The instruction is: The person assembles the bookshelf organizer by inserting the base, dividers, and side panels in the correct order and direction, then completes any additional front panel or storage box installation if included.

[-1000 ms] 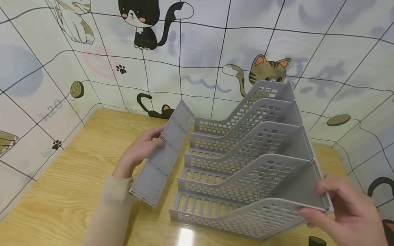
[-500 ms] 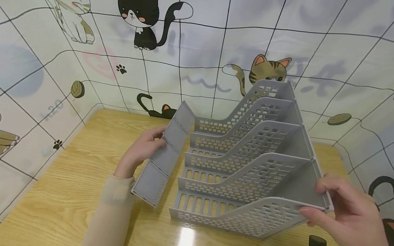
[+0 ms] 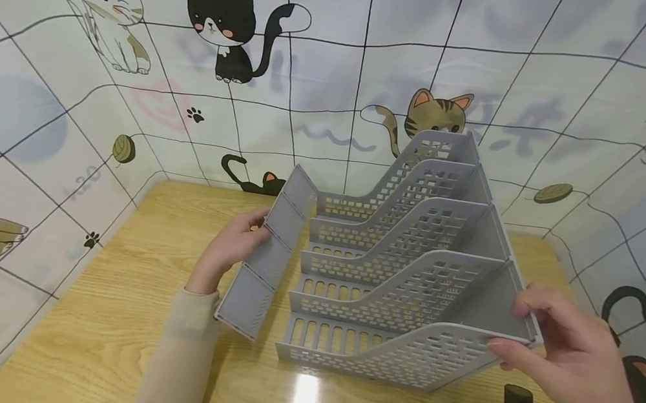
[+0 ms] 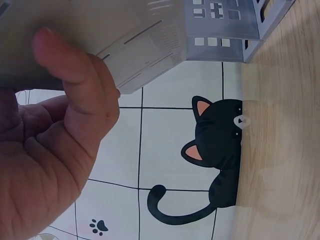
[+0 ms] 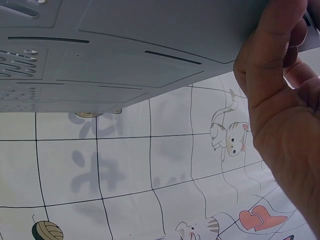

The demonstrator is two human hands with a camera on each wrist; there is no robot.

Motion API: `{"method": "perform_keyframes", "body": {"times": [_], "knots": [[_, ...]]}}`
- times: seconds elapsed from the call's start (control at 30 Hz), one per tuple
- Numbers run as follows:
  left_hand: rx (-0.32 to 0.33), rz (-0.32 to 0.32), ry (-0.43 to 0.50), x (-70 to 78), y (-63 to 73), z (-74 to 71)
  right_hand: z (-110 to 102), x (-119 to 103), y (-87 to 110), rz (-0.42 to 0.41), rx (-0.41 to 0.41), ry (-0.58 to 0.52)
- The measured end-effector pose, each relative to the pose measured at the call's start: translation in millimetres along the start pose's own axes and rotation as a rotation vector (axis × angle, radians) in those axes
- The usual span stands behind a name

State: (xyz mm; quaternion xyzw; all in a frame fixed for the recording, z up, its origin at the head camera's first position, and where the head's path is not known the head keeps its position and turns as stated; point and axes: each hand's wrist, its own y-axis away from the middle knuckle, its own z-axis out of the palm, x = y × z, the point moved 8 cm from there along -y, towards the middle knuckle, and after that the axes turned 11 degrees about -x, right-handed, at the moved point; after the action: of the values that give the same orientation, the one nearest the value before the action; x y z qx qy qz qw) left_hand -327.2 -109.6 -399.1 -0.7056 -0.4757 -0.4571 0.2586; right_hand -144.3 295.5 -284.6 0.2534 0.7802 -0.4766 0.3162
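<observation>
A grey plastic desk file organizer (image 3: 485,298) stands on the table, its several slots divided by perforated sloping walls. My right hand (image 3: 572,342) grips its near right edge, thumb on the front wall's corner and fingers over the tall back panel. The right wrist view shows the outer face of that back panel (image 5: 150,35) beside the hand (image 5: 275,85). To the left, a long narrow grey panel (image 3: 268,254), ribbed into sections, leans at a slant along the organizer's low side. My left hand (image 3: 231,244) holds it by its left edge, thumb on the near face and other fingers behind.
The wooden table (image 3: 99,284) meets cloth walls (image 3: 335,79) printed with cats and grid lines at the back and sides. A black item (image 3: 520,402) with a yellow tag shows by the right wrist.
</observation>
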Motion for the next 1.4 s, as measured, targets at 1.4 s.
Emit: {"method": "perform_keyframes", "body": {"times": [1.4], "knots": [[-0.133, 0.051, -0.326, 53.7, -25.1, 27.7, -0.8, 1.2, -1.2, 0.028, -0.001, 0.071]]}}
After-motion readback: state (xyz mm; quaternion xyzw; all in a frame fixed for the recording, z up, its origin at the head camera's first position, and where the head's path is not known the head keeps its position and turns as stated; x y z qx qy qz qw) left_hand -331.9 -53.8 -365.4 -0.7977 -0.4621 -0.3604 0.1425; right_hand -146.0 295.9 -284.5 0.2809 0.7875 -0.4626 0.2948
